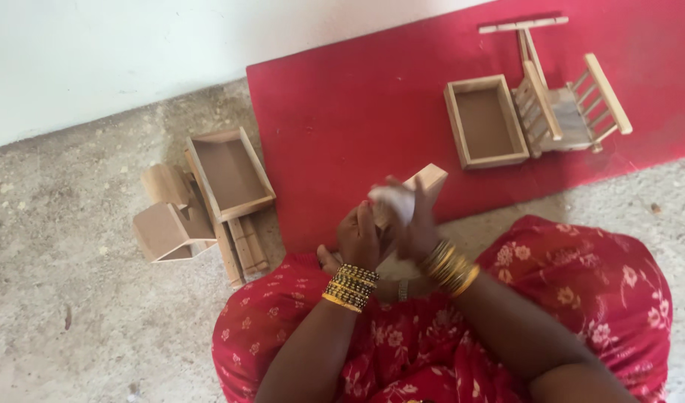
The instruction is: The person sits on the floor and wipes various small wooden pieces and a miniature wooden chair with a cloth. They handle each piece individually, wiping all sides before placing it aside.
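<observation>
A small wooden piece (430, 179) is held over the near edge of the red mat (342, 112), and a white pad (393, 203), seemingly sandpaper or cloth, is pressed to it, so rubbing or smoothing is judged to be in hand; a firm grip and a turn to an unrubbed face would be called for next. The left hand (357, 237) is closed round the piece from below; the right hand (417, 227) is curled, pinching the pad; both wrists are raised before the lap.

Open red mat (342, 112) lies ahead of the hands. A pile of bare wooden boxes (200, 205) blocks the left; a shallow wooden tray (486, 121) and slatted wooden frame (570, 104) crowd the far right.
</observation>
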### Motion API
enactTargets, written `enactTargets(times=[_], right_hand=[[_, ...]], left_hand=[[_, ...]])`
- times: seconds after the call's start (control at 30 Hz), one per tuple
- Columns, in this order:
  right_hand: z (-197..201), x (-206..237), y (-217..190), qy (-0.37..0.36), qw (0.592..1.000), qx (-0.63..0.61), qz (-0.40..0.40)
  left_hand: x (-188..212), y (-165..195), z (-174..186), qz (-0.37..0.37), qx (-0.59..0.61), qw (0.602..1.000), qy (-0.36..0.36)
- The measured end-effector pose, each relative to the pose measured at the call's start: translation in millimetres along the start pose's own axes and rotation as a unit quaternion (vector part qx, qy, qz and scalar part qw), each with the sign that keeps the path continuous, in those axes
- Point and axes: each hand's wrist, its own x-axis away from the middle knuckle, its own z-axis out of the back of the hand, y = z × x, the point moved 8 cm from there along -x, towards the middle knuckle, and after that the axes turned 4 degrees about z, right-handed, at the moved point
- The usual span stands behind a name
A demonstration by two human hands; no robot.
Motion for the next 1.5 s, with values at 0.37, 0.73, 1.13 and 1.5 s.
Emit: enactTargets(times=[0.37, 0.73, 1.13, 1.5], right_hand=[[7.6, -6.6, -42.0, -0.081, 0.991, 0.073, 0.082], [98.7, -36.4, 71.1, -0.054, 0.925, 0.344, -0.150], [77.6, -20.8, 58.9, -0.108, 0.952, 0.271, 0.097], [-7.2, 52.8, 53.2, -0.259, 0.899, 0.304, 0.178]], left_hand=[[2.3, 12.0, -6.8, -0.070, -0.259, 0.963, 0.020], [-6.0, -0.7, -12.1, -0.066, -0.195, 0.978, -0.035], [-21.5, 13.3, -7.5, -0.119, 0.230, 0.964, 0.051], [-15.9, 40.8, -15.7, -0.124, 0.115, 0.983, 0.073]])
